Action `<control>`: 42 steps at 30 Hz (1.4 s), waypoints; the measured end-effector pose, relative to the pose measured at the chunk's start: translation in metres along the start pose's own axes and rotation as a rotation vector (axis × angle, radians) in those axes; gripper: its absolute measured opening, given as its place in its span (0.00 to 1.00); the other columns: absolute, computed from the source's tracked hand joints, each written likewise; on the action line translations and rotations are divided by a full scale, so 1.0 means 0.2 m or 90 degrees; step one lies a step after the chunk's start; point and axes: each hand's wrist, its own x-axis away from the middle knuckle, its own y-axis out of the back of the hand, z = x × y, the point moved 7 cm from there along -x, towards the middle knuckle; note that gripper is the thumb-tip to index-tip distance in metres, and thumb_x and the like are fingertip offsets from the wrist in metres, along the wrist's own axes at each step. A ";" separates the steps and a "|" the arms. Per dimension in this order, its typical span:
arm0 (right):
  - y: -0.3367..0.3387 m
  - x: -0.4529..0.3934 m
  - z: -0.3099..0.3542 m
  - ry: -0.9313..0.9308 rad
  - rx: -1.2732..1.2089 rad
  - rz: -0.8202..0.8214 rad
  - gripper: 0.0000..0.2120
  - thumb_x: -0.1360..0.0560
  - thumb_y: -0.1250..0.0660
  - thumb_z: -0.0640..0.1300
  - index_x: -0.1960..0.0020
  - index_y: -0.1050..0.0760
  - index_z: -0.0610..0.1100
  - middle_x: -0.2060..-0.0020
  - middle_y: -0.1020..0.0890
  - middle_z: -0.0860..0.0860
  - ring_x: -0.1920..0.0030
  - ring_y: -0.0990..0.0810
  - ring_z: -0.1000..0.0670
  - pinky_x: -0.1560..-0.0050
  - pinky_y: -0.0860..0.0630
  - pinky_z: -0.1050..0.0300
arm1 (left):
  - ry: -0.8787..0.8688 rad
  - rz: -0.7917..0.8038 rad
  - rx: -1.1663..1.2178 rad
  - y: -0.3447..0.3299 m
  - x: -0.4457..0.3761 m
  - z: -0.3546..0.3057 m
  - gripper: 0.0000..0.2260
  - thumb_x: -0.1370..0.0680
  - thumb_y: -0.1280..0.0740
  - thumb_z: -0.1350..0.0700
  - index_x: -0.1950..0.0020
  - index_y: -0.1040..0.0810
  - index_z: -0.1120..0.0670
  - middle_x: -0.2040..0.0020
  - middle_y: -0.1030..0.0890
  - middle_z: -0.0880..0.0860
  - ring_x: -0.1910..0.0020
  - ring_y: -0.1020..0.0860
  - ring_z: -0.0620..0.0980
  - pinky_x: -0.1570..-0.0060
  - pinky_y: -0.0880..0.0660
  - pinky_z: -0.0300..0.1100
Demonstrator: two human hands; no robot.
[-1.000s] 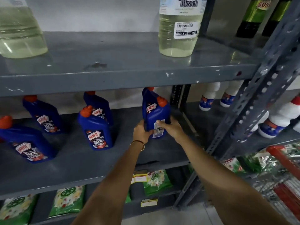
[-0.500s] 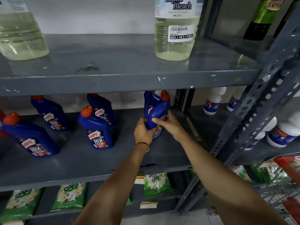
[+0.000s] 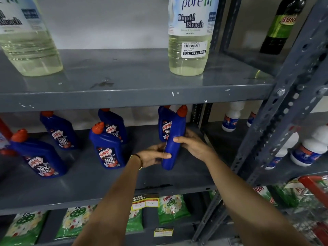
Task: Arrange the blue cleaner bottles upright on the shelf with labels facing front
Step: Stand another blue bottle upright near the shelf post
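Note:
A blue cleaner bottle (image 3: 174, 139) with an orange cap stands on the grey middle shelf (image 3: 88, 189), turned so its narrow plain side faces me. My left hand (image 3: 153, 155) grips its lower left side and my right hand (image 3: 193, 144) holds its right side. Right behind it stands another blue bottle (image 3: 164, 125) with its label forward. To the left, several more blue bottles stand with labels forward: one at the centre front (image 3: 107, 150), one behind it (image 3: 113, 125), one further left (image 3: 59, 130) and one at the front left (image 3: 38, 157).
Two large bleach bottles (image 3: 190, 36) (image 3: 26, 36) stand on the upper shelf. White bottles (image 3: 308, 150) fill the bay to the right past a perforated grey upright (image 3: 276, 125). Green packets (image 3: 171, 208) lie on the lower shelf. A red cart (image 3: 316, 189) is at the lower right.
The held bottle has been rotated between both hands: its back sticker faced me a second ago, and its narrow side faces me now. My view has moved closer.

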 end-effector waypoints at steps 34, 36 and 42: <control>0.09 -0.03 -0.21 -0.123 0.152 -0.007 0.28 0.30 0.29 0.38 0.32 0.33 0.44 0.36 0.23 0.45 0.38 0.24 0.47 0.37 0.27 0.49 | -0.094 -0.431 -0.154 0.12 -0.04 0.14 0.22 0.32 0.27 0.61 0.40 0.28 0.62 0.41 0.21 0.62 0.43 0.23 0.59 0.40 0.26 0.52; 0.08 -0.01 -0.29 -0.137 0.139 -0.025 0.24 0.29 0.30 0.40 0.34 0.31 0.44 0.38 0.23 0.45 0.39 0.23 0.47 0.37 0.27 0.49 | -0.101 -0.435 -0.159 0.11 -0.04 0.15 0.21 0.31 0.27 0.61 0.40 0.27 0.61 0.42 0.21 0.62 0.43 0.22 0.59 0.40 0.25 0.54; 0.09 0.01 -0.43 -0.132 0.136 -0.070 0.20 0.26 0.33 0.43 0.35 0.30 0.46 0.37 0.23 0.45 0.37 0.25 0.48 0.34 0.29 0.48 | -0.109 -0.433 -0.154 0.12 -0.05 0.19 0.21 0.31 0.27 0.62 0.40 0.27 0.62 0.43 0.20 0.63 0.44 0.22 0.59 0.40 0.25 0.55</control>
